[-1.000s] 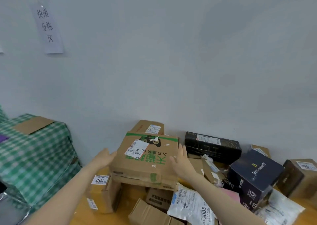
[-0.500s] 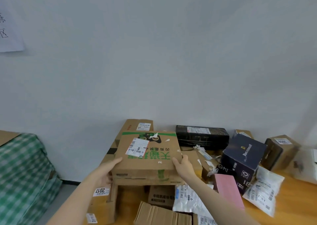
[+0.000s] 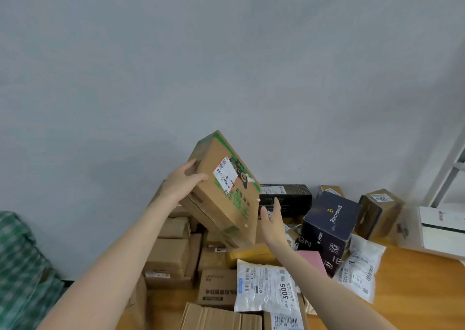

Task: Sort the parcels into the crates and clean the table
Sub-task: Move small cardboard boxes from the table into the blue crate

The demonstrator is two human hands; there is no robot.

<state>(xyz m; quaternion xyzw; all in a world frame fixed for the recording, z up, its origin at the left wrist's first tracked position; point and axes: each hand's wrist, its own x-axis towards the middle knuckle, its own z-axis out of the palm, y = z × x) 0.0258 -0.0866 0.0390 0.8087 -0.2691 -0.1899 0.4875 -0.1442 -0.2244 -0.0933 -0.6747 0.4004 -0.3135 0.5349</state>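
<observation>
Gripping the brown cardboard box with green print and a white shipping label [image 3: 224, 191]: left hand [image 3: 181, 182] has it by the left side, thumb on the labelled face, fingers curled round the side wall. Box is up off the parcel pile, tipped steeply, labelled face turned right. Can't tell if its low end touches the pile.

Right hand [image 3: 273, 222] is spread, fingers straight and pointing up, just beside the box's lower right edge. Contact unclear.

Below the box: plain brown cartons stacked [image 3: 168, 256], yellow padded envelope [image 3: 251, 254], white plastic mailer marked 3005 [image 3: 266, 287].

Right of the right hand: long black box [image 3: 289, 195] against the wall, dark navy printed box [image 3: 329, 225] tilted in front of it, flat pink item [image 3: 312, 260] at its base, second white mailer [image 3: 359, 272] leaning on its right side. Further right: 1 brown carton [image 3: 380, 209], then a white box [image 3: 442, 226].

All on the wooden table [image 3: 415, 292]. Green checked cloth [image 3: 22, 266] at far left, apart from the pile.
</observation>
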